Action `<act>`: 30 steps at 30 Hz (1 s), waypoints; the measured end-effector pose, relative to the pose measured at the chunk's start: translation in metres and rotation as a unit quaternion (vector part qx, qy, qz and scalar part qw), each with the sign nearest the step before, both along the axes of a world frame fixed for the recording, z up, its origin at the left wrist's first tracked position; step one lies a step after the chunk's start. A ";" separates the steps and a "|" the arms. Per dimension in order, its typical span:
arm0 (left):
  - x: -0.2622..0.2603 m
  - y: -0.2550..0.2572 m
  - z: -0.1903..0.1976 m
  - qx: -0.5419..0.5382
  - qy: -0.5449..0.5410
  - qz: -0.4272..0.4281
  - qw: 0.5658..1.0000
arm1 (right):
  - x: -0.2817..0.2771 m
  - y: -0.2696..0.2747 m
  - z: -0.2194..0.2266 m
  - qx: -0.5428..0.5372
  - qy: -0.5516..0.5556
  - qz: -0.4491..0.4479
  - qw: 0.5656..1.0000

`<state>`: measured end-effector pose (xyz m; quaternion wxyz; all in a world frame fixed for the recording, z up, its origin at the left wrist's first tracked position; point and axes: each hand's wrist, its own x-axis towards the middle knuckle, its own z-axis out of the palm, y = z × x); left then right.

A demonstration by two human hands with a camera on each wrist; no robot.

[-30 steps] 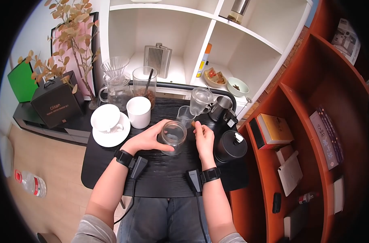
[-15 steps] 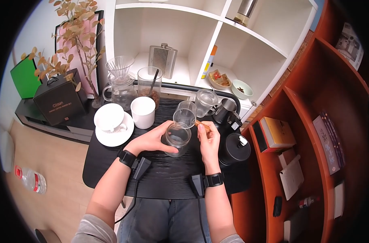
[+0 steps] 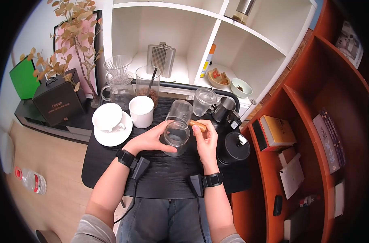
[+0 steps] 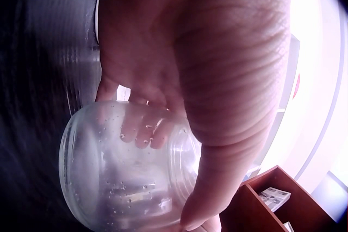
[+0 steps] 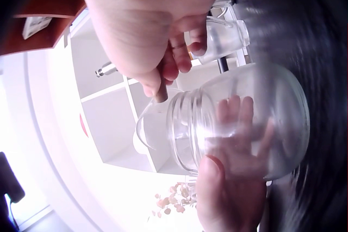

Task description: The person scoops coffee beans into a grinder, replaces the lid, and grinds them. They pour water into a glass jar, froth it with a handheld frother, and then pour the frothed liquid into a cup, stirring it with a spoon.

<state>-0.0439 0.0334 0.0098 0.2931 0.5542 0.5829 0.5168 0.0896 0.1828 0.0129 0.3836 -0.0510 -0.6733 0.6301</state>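
Observation:
My left hand grips a clear glass jar, thumb on the near side and fingers around the far side. Droplets dot the jar's wall in the left wrist view. Between thumb and fingers, my right hand pinches the wooden handle of a small clear glass cup. That cup is tilted, its lower end overlapping the jar's mouth in the head view. From the right wrist, the cup's curved glass shows just beyond the jar's ringed neck.
Left on the black table are a white cup on its saucer, a white mug and a glass of beans. A glass mug, metal pitcher and black canister stand to the right.
The right hand has brought the glass cup up and toward the jar, and its wooden handle now shows clearly. The left hand keeps its hold on the jar.

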 end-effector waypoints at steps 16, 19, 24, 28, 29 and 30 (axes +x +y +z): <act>-0.003 0.001 -0.001 -0.012 0.023 -0.001 1.000 | 0.009 0.000 0.009 -0.013 0.018 0.071 0.997; -0.001 0.000 0.000 -0.011 0.016 -0.004 1.000 | 0.012 0.002 0.010 -0.015 0.019 0.084 0.996; 0.003 -0.001 0.005 -0.007 0.001 0.010 1.000 | 0.015 0.006 0.011 -0.020 0.036 0.087 0.995; 0.003 -0.001 0.007 -0.030 0.009 0.009 0.999 | 0.015 0.008 0.010 -0.044 0.037 0.084 0.995; 0.002 0.000 0.006 -0.030 0.009 0.008 0.999 | 0.014 0.009 0.009 -0.045 0.042 0.080 0.995; 0.001 0.001 0.004 -0.021 -0.011 0.000 1.000 | 0.014 0.010 0.009 -0.045 0.041 0.080 0.995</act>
